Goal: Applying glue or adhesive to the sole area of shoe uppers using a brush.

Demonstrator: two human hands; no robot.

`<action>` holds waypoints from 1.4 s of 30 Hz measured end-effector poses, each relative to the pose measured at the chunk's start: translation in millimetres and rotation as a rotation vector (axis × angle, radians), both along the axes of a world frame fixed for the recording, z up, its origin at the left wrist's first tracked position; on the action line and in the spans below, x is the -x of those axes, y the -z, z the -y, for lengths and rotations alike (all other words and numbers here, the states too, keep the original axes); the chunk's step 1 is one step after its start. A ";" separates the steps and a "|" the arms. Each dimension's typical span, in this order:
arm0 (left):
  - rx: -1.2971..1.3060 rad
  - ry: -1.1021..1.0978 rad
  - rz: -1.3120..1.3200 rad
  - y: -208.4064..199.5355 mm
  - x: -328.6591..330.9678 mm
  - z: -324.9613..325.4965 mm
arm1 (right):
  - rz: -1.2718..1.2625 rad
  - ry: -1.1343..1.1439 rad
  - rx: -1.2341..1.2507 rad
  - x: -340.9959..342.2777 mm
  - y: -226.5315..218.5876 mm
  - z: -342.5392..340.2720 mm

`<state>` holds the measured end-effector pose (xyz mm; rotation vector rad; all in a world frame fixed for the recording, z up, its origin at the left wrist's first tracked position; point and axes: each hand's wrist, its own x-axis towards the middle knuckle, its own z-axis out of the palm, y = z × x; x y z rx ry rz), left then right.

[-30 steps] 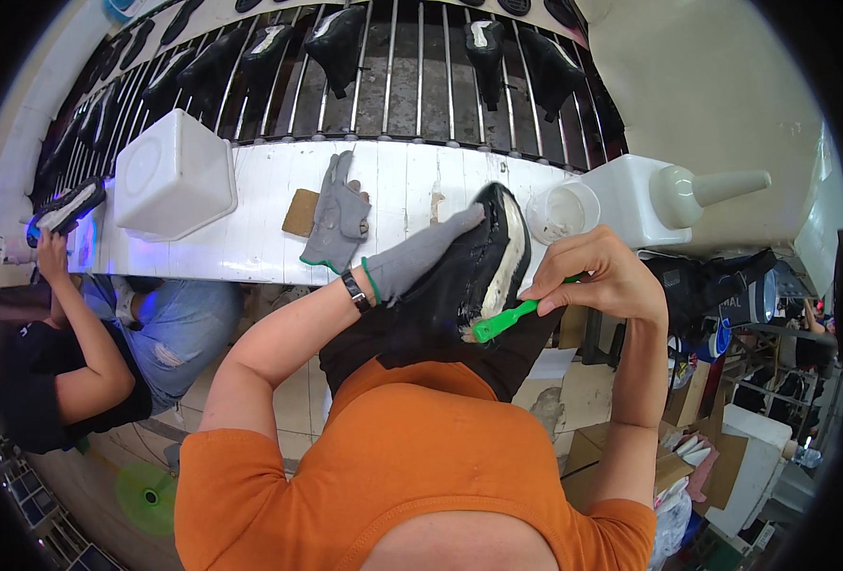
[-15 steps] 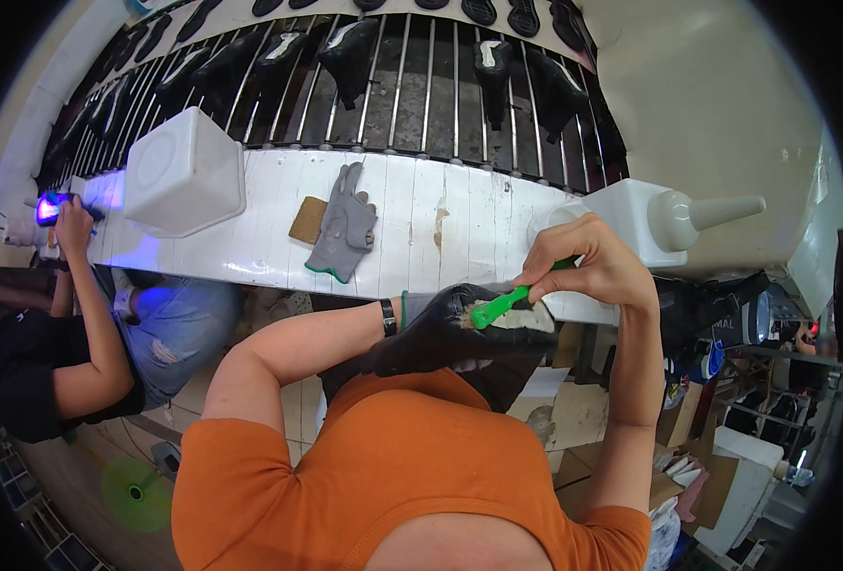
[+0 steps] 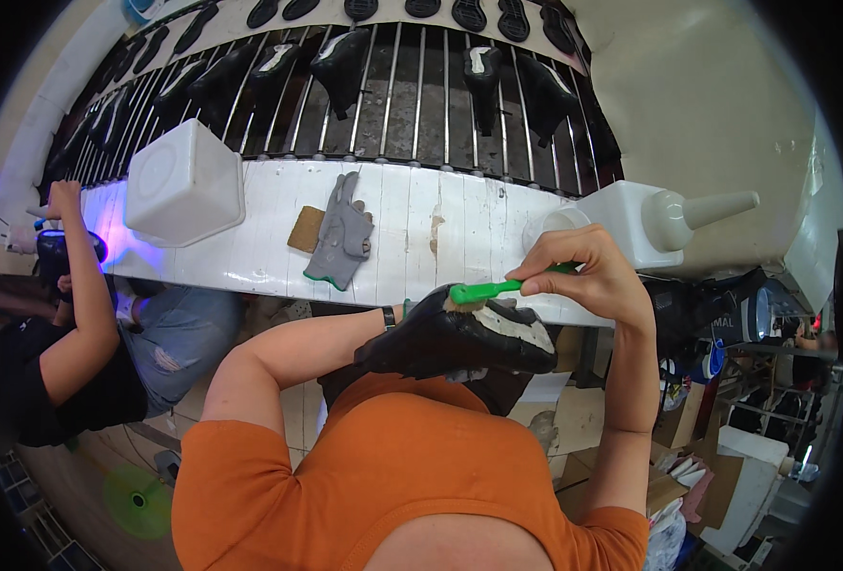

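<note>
A black boot upper [image 3: 431, 344], its pale-centred underside facing up, is held in front of my chest. My left hand [image 3: 467, 375], in a grey glove, grips it from beneath; most of that hand is hidden, with grey fingertips showing below the boot. Pinched between the thumb and fingers of my right hand [image 3: 588, 271] is a small green-handled brush [image 3: 497, 289]. Its bristles touch the boot's underside edge, left of the pale strip.
On the white bench [image 3: 407, 247] lie a grey glove [image 3: 345, 238] and a brown pad [image 3: 305, 229]. A white container [image 3: 181, 181] stands left, a white spouted bottle [image 3: 635, 221] right. Beyond is a roller rack with several black boots [image 3: 342, 67]. A co-worker [image 3: 83, 352] sits at left.
The brush has moved left and up along the boot's underside, its handle now flatter. The boot has tilted slightly. At left, the co-worker's arm has risen.
</note>
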<state>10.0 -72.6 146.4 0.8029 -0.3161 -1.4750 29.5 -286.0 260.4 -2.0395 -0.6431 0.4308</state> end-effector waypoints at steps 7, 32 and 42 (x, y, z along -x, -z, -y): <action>-0.008 -0.021 0.008 10.1 5.5 2.2 | -0.093 -0.147 -0.065 -7.8 0.6 13.2; -0.510 -1.131 1.450 115.9 4.3 7.1 | 0.292 0.932 -0.020 -24.0 114.2 -4.0; -0.326 -1.431 1.482 107.9 -9.7 22.8 | 0.366 0.493 0.081 45.6 62.2 -27.1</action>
